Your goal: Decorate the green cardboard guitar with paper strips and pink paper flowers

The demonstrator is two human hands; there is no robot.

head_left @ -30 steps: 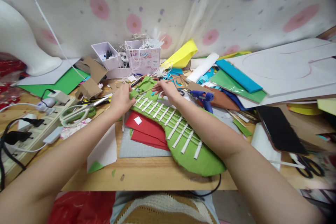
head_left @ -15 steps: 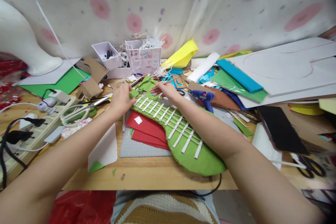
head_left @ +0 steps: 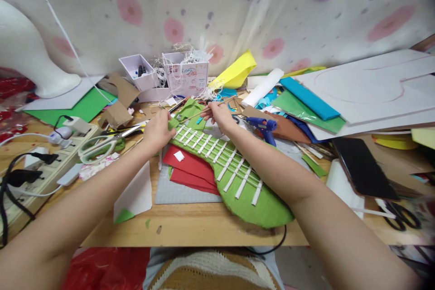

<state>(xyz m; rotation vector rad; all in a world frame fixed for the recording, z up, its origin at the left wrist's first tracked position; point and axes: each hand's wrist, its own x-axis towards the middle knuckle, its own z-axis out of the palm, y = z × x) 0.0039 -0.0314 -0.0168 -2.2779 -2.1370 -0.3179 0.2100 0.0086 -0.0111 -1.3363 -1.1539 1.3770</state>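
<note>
A green paper-covered guitar-shaped craft point(head_left: 253, 210) lies slantwise on the desk, its wide end toward me. White strips and long white strings run along its neck. My left hand point(head_left: 159, 130) is closed around the far left end of the neck. In my right hand point(head_left: 219, 117) is a thin wooden stick point(head_left: 190, 118), pinched between the fingers above the neck, its tip pointing toward my left hand. Beneath the craft are red paper point(head_left: 192, 170) and a grey cutting mat point(head_left: 183, 195). My fingers partly hide the far end of the neck.
A blue glue gun point(head_left: 262, 128) stands right of the craft. To the left lie scissors point(head_left: 98, 148) and a power strip point(head_left: 64, 163). White boxes point(head_left: 188, 74) with string stand behind. A phone point(head_left: 365, 167), black scissors point(head_left: 404, 215) and sheets point(head_left: 367, 81) crowd the right.
My right hand has shifted slightly up and to the right with the wooden stick, away from my left hand. The left hand and the guitar-shaped craft stay nearly in place.
</note>
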